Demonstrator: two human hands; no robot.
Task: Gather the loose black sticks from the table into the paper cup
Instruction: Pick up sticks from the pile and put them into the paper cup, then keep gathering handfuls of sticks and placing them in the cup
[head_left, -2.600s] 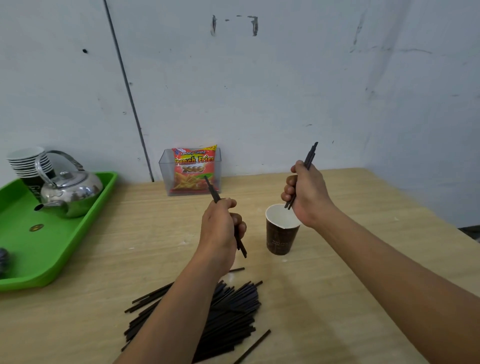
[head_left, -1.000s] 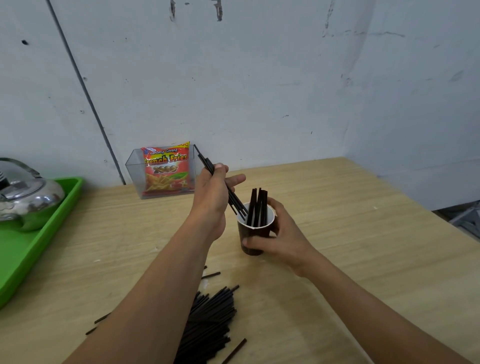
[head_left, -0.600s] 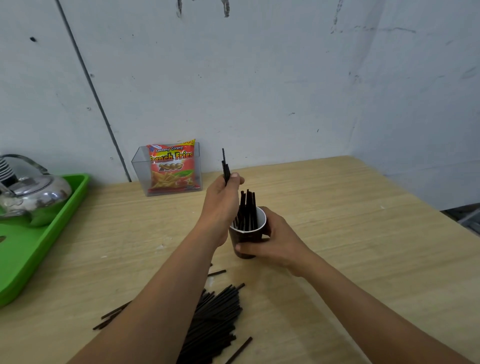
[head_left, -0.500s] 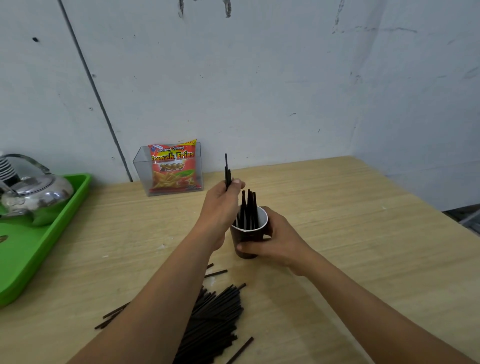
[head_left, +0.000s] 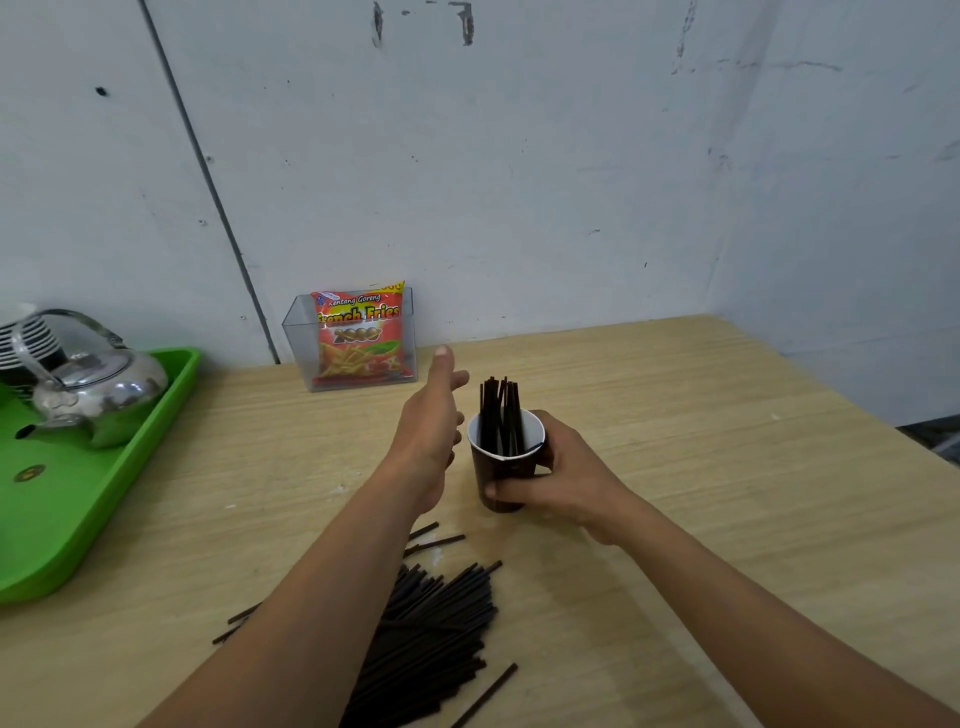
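The grip of the left hand (head_left: 431, 415) has let go. Half a second ago it pinched a few sticks over the paper cup (head_left: 506, 470); now its fingers lie straight and empty, just left of the cup. The right hand (head_left: 563, 478) still wraps its grip round the cup's dark brown wall, holding it upright on the pale wood-grain worktop (head_left: 727, 467).

A bunch of sticks (head_left: 501, 410) stands in the cup, thin, straight and matte black, poking well above the white rim. The pile of sticks (head_left: 441, 618) lies on the near worktop, roughly parallel with a few strays at its edges. The left forearm crosses over it and hides its left part.

At the left edge is a glossy green tray (head_left: 78, 525) carrying a shiny metal kettle (head_left: 98, 389), with a stack of cups (head_left: 26, 338) behind it. Against the scuffed wall stands a clear box (head_left: 298, 345) holding a red snack packet (head_left: 361, 332).
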